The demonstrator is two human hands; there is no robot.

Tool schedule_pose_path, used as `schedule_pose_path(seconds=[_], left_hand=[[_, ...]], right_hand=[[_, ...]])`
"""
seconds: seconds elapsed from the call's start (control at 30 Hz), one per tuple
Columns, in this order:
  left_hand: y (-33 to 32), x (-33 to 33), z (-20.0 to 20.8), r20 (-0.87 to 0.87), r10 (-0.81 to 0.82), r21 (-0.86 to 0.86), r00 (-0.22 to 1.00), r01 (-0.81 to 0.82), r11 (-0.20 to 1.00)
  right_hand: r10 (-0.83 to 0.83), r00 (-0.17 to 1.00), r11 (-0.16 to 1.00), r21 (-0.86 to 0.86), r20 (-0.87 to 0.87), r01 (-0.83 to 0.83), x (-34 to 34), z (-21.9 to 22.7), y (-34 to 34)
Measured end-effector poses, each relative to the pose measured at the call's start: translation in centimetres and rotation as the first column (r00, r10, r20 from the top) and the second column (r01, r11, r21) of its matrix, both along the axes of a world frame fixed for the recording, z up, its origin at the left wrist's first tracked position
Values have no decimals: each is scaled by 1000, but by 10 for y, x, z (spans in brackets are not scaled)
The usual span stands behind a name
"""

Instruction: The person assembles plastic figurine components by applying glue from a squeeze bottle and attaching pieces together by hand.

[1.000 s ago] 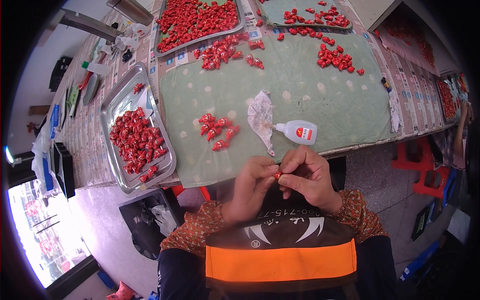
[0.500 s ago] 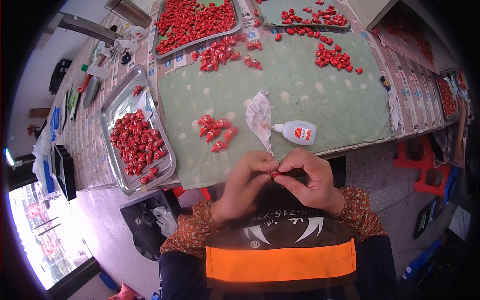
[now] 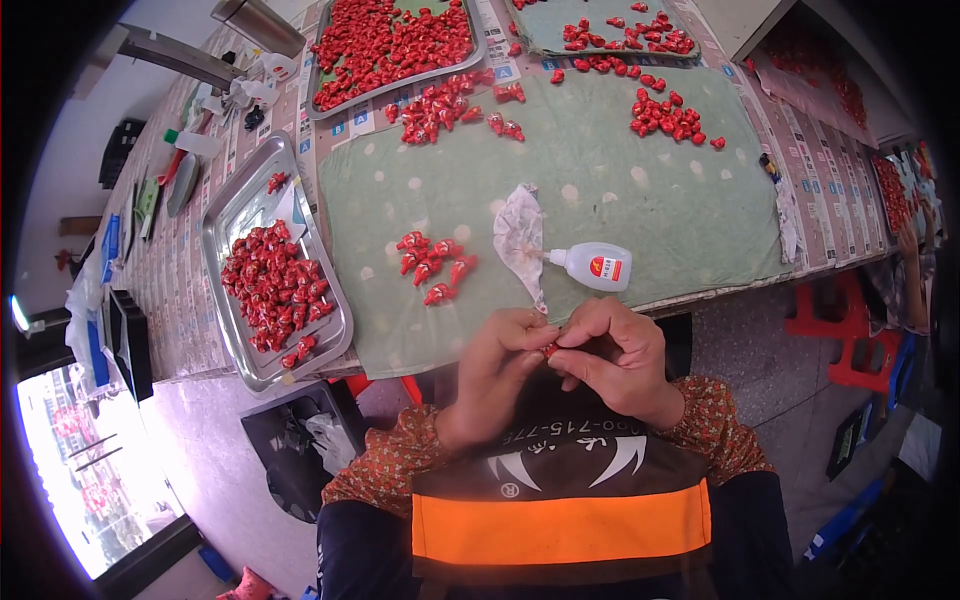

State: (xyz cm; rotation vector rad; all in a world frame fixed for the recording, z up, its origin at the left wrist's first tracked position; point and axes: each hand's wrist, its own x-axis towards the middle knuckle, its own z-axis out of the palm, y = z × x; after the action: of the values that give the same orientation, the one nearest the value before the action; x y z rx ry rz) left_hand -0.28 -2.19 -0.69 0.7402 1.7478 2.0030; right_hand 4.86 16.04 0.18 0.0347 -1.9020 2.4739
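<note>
Close to my body, at the near edge of the green cloth, both hands meet around a small red piece. My left hand pinches it from one side with thumb and forefinger. From the other side my right hand grips it, its fingers curled. Most of the piece is hidden by fingertips. Just beyond the hands lie a crumpled white cloth and a white squeeze bottle on its side, its nozzle pointing left. To their left rests a little group of red figures.
A metal tray of red figures stands at the left. Another full tray is at the back, with a third tray right of it. Loose red pieces lie on the cloth. A red stool and another person's arm are at the right.
My fingers have shifted slightly around the small red piece, and my left hand has moved a little to the right. The things on the table stay where they were.
</note>
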Motion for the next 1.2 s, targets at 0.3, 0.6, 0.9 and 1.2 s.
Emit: schedule_pose_path(seconds=[0.3, 0.6, 0.9, 1.2], left_hand=[[5, -11, 16, 110, 3, 39, 994, -7, 999], [-8, -57, 33, -496, -13, -536, 868, -295, 791], [-17, -77, 37, -643, -141, -678, 753, -475, 561], [-7, -171, 38, -823, -103, -522, 558, -674, 522]], right_hand=[[-3, 989, 990, -136, 147, 23, -8, 10, 1], [-36, 979, 999, -17, 201, 40, -15, 16, 3], [-149, 980, 985, 109, 133, 134, -11, 13, 20], [-181, 898, 662, 626, -400, 412, -24, 19, 38]])
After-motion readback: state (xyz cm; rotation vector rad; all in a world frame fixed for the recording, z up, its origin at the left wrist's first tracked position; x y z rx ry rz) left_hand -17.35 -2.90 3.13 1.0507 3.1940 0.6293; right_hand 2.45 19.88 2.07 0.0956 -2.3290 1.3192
